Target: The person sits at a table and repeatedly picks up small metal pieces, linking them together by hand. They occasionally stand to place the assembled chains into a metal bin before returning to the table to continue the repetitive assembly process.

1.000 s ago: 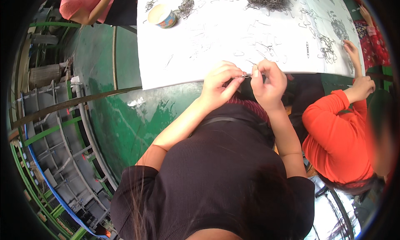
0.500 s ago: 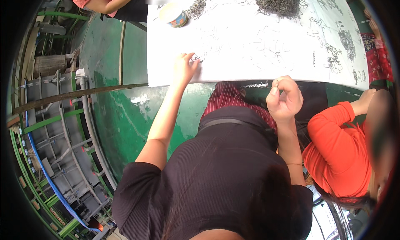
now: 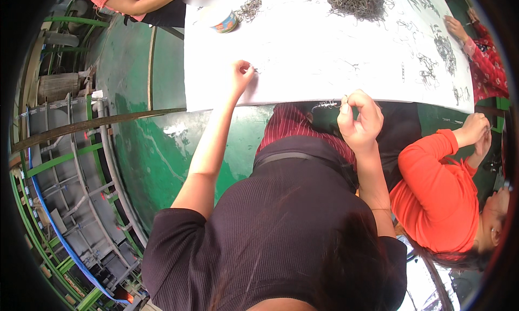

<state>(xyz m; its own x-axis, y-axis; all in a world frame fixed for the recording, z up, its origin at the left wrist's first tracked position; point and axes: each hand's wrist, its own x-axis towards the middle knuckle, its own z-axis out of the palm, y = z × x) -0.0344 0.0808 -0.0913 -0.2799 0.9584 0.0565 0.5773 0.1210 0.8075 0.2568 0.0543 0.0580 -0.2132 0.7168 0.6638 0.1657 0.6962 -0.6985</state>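
Just above the white tabletop (image 3: 303,73), near its front left, my left hand (image 3: 241,77) is closed in a pinch. A small dark metal piece (image 3: 255,70) shows at its fingertips. My right hand (image 3: 361,119) is raised at the table's front edge, thumb and forefinger pressed together on one end of a short chain of small shiny wire links (image 3: 326,104). The chain stretches left from the fingertips, over my striped red trousers. A dense heap of dark bent-wire pieces (image 3: 354,2) lies at the far side of the table.
A tub with a coloured label (image 3: 226,22) stands at the far left beside a smaller wire pile (image 3: 252,6). Loose pieces (image 3: 444,54) scatter along the right. A person in orange (image 3: 432,186) sits close on my right; others are at the far left and right edge.
My left hand's spread fingers have closed into a pinch. My right hand stays closed on the chain. At the right, a red-sleeved person's hand has come onto the table.
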